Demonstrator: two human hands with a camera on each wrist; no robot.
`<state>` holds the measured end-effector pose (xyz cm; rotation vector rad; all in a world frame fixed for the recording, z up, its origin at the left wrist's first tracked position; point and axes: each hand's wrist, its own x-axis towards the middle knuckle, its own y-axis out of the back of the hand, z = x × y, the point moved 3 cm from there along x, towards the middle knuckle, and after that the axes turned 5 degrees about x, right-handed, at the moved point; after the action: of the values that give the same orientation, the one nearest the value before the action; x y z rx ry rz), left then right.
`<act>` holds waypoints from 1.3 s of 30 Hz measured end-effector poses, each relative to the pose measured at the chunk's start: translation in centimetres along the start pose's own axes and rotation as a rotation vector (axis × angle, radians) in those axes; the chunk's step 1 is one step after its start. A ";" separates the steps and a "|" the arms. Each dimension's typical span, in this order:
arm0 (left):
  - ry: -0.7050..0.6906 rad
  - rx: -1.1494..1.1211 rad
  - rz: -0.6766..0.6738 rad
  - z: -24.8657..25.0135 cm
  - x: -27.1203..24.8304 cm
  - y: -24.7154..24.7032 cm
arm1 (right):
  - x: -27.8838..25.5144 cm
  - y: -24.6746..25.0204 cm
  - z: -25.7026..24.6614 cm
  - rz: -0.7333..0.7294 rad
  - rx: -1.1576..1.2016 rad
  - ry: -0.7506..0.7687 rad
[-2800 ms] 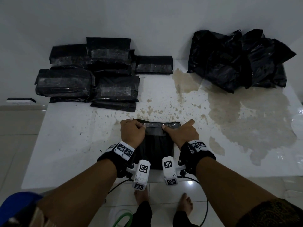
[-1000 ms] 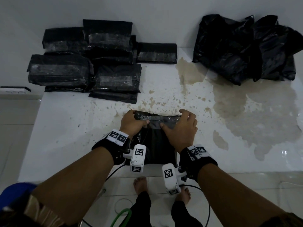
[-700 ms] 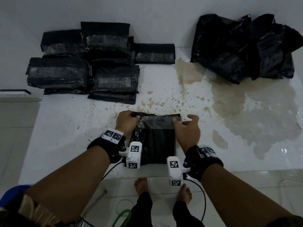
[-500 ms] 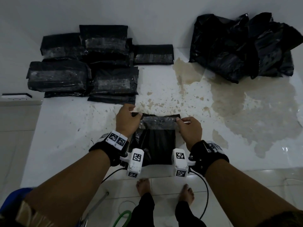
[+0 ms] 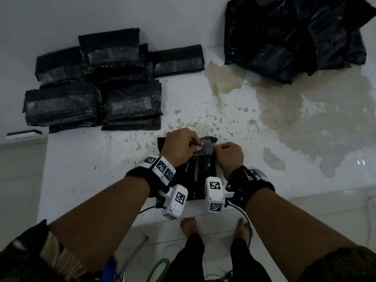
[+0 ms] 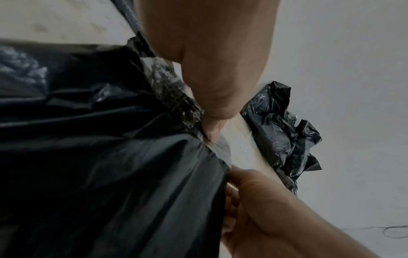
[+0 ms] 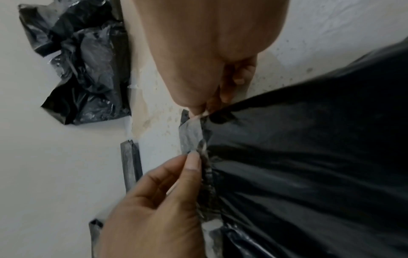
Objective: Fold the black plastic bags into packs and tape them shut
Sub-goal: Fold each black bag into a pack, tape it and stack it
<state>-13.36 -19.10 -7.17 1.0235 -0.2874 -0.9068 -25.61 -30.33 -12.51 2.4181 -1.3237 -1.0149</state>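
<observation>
A black plastic bag (image 5: pixel 200 176) lies folded at the near edge of the white table (image 5: pixel 81 159), its far edge bunched up. A strip of clear tape (image 5: pixel 206 147) runs along that edge. My left hand (image 5: pixel 197 148) pinches the tape from the left, and my right hand (image 5: pixel 216 146) pinches its right end. In the right wrist view the right hand (image 7: pixel 200 111) nips the tape (image 7: pixel 190 137) at the bag's (image 7: pixel 309 157) corner, with the left hand's fingertips (image 7: pixel 194 160) just below. In the left wrist view, my left hand's thumb (image 6: pixel 212 129) presses the tape (image 6: pixel 167 83) on the bag (image 6: pixel 110 174).
Several taped black packs (image 5: pixel 95 86) are stacked at the back left. A heap of loose black bags (image 5: pixel 289 37) sits at the back right against the wall. Brown stains (image 5: pixel 305 119) cover the right of the table. Bare feet and a green hose (image 5: pixel 158 267) are on the tiled floor.
My hands have come together from the outer corners of the bag's far fold to its right half. The fold has bunched up between them.
</observation>
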 end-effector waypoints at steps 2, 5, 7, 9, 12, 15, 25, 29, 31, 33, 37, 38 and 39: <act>-0.005 0.009 -0.012 0.0 0.1 0.0 | -0.3 0.4 -0.2 0.002 -0.151 0.030; -0.002 0.022 -0.029 0.1 0.2 0.1 | -0.9 1.3 0.1 -0.035 -0.301 0.038; 0.000 0.028 -0.036 0.0 0.2 0.1 | -1.2 1.8 0.4 -0.017 -0.306 0.040; -0.005 0.024 -0.041 0.0 0.2 0.1 | -1.6 2.5 0.2 0.062 -0.252 0.044; -0.018 0.026 -0.046 0.0 0.2 0.2 | -2.6 3.3 -0.9 0.189 -0.180 0.208; -0.020 0.033 -0.039 0.0 0.2 0.1 | -3.8 2.4 -1.5 0.107 -0.229 0.387; -0.024 0.015 -0.033 -0.4 0.3 0.0 | -4.2 1.2 -0.2 -0.088 -0.214 0.351; -0.067 0.005 -0.044 0.1 0.1 0.2 | -4.5 0.5 -0.2 -0.211 -0.232 0.270; -0.097 -0.039 0.016 -0.7 -0.2 0.6 | -4.3 1.0 -0.4 -0.175 -0.215 0.206; -0.015 -0.156 0.194 -2.8 -0.6 1.7 | -4.1 1.4 -0.4 -0.170 -0.180 0.137; 0.420 -0.353 0.247 -7.4 -3.4 3.2 | -3.8 1.0 -0.3 -0.264 -0.342 0.090; 0.500 -0.397 0.176 -8.4 -4.0 2.8 | -3.7 0.6 -0.3 -0.269 -0.379 0.097; 0.542 -0.440 0.112 -9.1 -4.5 2.3 | -3.5 0.3 -0.3 -0.271 -0.392 0.095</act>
<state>-9.57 -9.62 -9.10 0.7941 0.2983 -0.5275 -26.91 -27.70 -10.49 2.3389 -0.6964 -1.0877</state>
